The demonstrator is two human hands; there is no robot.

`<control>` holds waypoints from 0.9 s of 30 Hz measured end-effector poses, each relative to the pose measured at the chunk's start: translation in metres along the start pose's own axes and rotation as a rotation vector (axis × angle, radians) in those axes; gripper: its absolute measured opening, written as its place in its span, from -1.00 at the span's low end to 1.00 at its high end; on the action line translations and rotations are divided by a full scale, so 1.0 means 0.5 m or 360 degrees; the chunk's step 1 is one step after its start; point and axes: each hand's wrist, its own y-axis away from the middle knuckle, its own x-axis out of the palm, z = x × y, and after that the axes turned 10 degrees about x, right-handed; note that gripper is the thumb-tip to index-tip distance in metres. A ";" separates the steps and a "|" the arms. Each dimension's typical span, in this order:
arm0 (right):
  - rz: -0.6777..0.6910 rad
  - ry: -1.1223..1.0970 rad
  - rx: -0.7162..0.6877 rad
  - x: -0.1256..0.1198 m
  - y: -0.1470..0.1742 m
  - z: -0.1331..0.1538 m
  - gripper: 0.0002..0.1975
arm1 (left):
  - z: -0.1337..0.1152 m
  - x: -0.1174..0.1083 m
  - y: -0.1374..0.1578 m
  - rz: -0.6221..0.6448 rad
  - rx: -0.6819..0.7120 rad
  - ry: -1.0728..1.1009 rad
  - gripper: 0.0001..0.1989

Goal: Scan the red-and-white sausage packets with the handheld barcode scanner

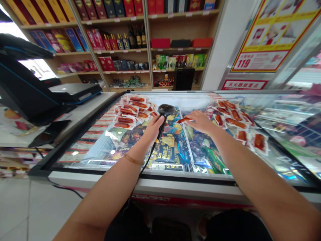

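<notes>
Sausage packet (pixel 184 120) lies at nine o'clock of your right hand (pixel 200 122), its end pinched between your fingers over the glass-topped freezer (pixel 188 185). Farther toward nine, your left hand (pixel 152 130) grips a black barcode scanner (pixel 166 109), head uppermost. From there, one packet pile (pixel 126 110) lies at ten o'clock, with the scale (pixel 75 91) beyond; another pile (pixel 235 123) spreads at your right hand's three o'clock.

Bright light glares off the glass lid (pixel 100 147); edges stretch.
</notes>
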 end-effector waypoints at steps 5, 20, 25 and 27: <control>-0.0014 0.0029 0.0156 0.003 -0.002 -0.005 -0.65 | -0.001 0.000 0.001 -0.0001 0.0008 -0.0003 -0.53; -0.0591 -0.0530 0.0387 -0.036 -0.002 0.034 -0.69 | -0.005 0.005 0.017 0.0236 -0.0002 0.0057 -0.49; -0.0598 -0.0546 0.0444 -0.041 0.001 0.049 -0.66 | -0.008 0.007 0.020 0.0301 -0.0001 0.0084 -0.47; -0.0594 -0.0547 0.0441 -0.040 0.002 0.050 -0.67 | -0.010 0.007 0.021 0.0289 0.0003 0.0094 -0.48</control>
